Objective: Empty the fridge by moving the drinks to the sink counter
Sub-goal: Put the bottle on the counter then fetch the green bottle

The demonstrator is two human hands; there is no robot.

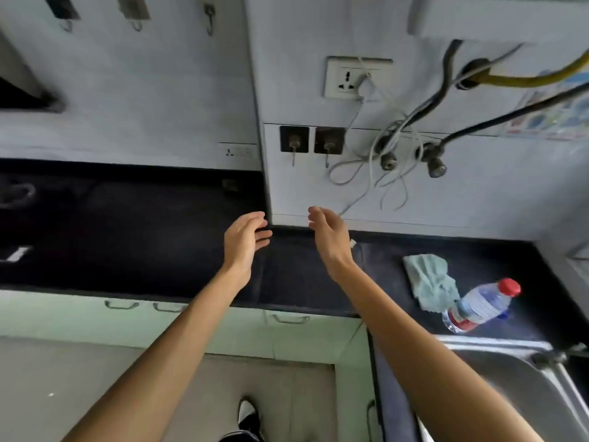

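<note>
Both arms reach forward from the bottom of the frame over a dark counter (143, 237). The left hand (245, 242) and the right hand (328, 237) hang side by side near the centre, palms turned toward each other with a gap between them. The fingers of each are loosely spread and only slightly bent. Neither hand holds or touches anything.

The 1 drink in view is a clear plastic water bottle (481, 306) at the right of the frame, on the counter just above the rim of the steel sink (497, 346). Its long axis runs from lower left to upper right. The red cap points to the upper right and the base, with a red band of label, sits at the lower left. The wide lens makes it hard to say whether it stands truly upright. It is well apart from both hands, to the right of the right forearm.

A crumpled pale green cloth (430, 282) lies on the counter just to the upper left of the bottle, its lower edge close to or touching the bottle.

On the wall above, a white socket (347, 79) has a white cable plugged in. 2 dark hook plates (294, 139) sit below it, and a yellow hose (526, 79) runs to the upper right. Pale green drawers (79, 320) sit under the counter at the left.
</note>
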